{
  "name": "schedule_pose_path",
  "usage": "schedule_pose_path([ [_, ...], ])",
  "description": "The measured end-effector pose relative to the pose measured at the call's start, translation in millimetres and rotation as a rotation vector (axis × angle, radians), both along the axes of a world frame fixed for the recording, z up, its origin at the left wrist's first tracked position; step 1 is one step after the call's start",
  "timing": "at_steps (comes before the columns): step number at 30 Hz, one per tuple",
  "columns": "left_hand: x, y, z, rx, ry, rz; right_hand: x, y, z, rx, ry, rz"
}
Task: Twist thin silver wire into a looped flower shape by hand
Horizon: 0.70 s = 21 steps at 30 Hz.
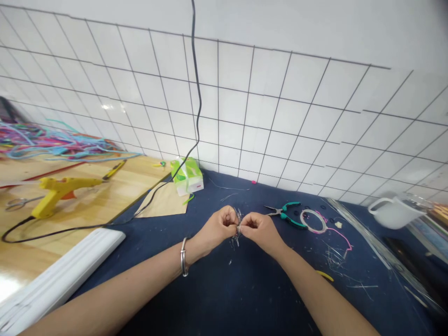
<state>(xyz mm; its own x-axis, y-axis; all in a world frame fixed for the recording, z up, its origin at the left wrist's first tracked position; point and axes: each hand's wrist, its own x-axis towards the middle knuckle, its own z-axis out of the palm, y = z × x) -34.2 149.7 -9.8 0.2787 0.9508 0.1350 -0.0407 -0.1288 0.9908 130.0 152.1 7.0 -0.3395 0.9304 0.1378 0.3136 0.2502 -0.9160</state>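
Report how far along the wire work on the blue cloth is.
Done: wire offcuts litter the blue cloth, so cutting has happened. In hand: left hand and right hand pinch a small silvery wire bundle between them. Left: the bundle looks loose and unfinished; pliers lie idle beside it.

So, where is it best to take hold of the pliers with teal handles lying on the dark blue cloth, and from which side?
Probably by the two teal handles, coming from above on the right. The pliers with teal handles lie flat on the dark blue cloth, their thin metal jaws pointing left toward the right hand, while the handles spread rightward, close to a clear ring with pink trim.
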Motion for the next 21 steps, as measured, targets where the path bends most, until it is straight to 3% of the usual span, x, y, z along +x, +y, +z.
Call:
schedule_pose_path([
  [11,2.7,-4.0,-2.7,0.116,0.207,0.036,-1.4,-2.5,-5.0,-0.010,-0.108,-0.053],
  [17,4.9,-8.6,4.2,0.233,0.392,0.118,-2.6,-4.3,-5.9,0.083,-0.161,-0.113],
  [19,4.9,-9.4,6.2,0.220,0.333,0.107,-2.4,-3.5,-5.1,0.081,-0.149,-0.110],
  [21,4.8,-9.4,7.1,0.109,0.143,0.045,-1.8,-2.1,-4.1,0.055,-0.119,-0.090],
])
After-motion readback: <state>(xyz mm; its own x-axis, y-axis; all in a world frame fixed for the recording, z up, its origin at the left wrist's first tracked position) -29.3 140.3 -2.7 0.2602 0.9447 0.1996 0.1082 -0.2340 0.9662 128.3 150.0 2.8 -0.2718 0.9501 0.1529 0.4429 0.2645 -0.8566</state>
